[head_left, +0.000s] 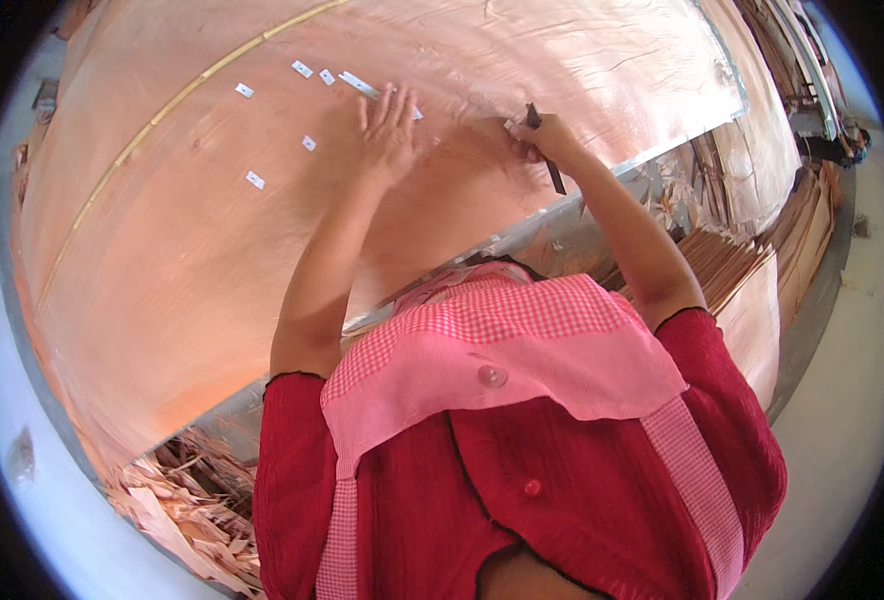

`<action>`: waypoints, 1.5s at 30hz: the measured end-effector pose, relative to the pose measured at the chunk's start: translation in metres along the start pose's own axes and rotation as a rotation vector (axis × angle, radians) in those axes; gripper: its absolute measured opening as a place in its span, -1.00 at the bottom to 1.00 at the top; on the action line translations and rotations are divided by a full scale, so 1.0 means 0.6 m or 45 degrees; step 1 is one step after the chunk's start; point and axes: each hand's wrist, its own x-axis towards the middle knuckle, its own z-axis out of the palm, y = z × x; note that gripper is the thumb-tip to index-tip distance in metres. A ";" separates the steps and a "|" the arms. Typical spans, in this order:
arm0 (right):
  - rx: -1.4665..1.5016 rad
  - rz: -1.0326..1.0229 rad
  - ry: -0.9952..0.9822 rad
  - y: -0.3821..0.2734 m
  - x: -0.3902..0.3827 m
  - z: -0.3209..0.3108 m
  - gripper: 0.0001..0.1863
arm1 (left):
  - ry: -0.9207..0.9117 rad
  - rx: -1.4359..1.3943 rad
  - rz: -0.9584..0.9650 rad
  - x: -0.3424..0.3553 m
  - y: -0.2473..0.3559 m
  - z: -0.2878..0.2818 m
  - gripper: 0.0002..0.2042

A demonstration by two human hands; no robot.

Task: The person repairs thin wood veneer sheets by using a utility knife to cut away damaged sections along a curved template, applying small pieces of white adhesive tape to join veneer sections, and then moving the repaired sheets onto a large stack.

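A broad, pinkish-brown wood veneer sheet [232, 330] spreads under both hands. My left hand [390, 138] lies on it with fingers stretched out, over a long white strip [358, 84] whose end shows past the fingers. Held in my right hand [547, 140] is a dark, flat, narrow blade [555, 178], its lower part pointing back toward me. A tiny white bit shows at the right fingertips; I cannot tell its kind. Left of my left hand, several small white pieces with dark marks, such as one white piece [255, 180], are scattered on the sheet.
A long, thin yellowish stick [152, 125] lies across the sheet's left side. Torn veneer scraps [197, 510] heap below the near left edge. Stacked brown veneer strips [717, 265] lie at the right. A pale metallic edge [682, 148] runs along the near right side.
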 end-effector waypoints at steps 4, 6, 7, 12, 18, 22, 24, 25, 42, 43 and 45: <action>-0.364 -0.134 -0.101 0.033 0.037 -0.023 -0.65 | 0.205 0.026 -0.065 -0.003 0.007 0.010 -0.29; -0.656 -0.227 -0.207 -0.001 0.047 -0.012 -0.62 | 0.256 -0.060 -0.174 -0.037 0.047 0.010 -0.29; -0.725 -0.297 -0.211 -0.036 0.035 0.003 -0.61 | 0.272 -0.001 -0.274 -0.066 0.075 0.026 -0.30; -1.126 -0.535 -0.333 -0.121 0.046 0.062 -0.71 | 0.293 0.195 -0.576 -0.026 0.105 0.035 -0.31; -1.208 -0.850 -0.108 -0.073 0.124 0.092 -0.77 | 0.081 0.365 -0.508 -0.001 0.069 0.040 -0.35; -1.016 -0.410 -0.513 -0.100 0.137 0.059 -0.76 | 0.080 0.249 -0.611 0.031 0.086 0.025 -0.41; -0.781 -0.211 -0.423 -0.098 0.154 0.040 -0.76 | 0.106 0.176 -0.676 0.049 0.087 0.013 -0.47; -0.943 -0.398 -0.173 -0.117 0.122 0.052 -0.74 | 0.142 0.180 -0.709 0.048 0.083 0.015 -0.51; -1.461 -1.666 0.238 -0.179 0.204 0.288 -0.53 | 0.309 0.536 -1.814 -0.432 -0.076 -0.098 -0.45; -1.381 -1.656 0.237 -0.177 0.224 0.284 -0.52 | 0.328 0.535 -1.828 -0.434 -0.074 -0.096 -0.46; -1.519 -1.807 0.404 -0.158 0.273 0.271 -0.50 | 0.324 0.488 -1.706 -0.432 -0.082 -0.090 -0.45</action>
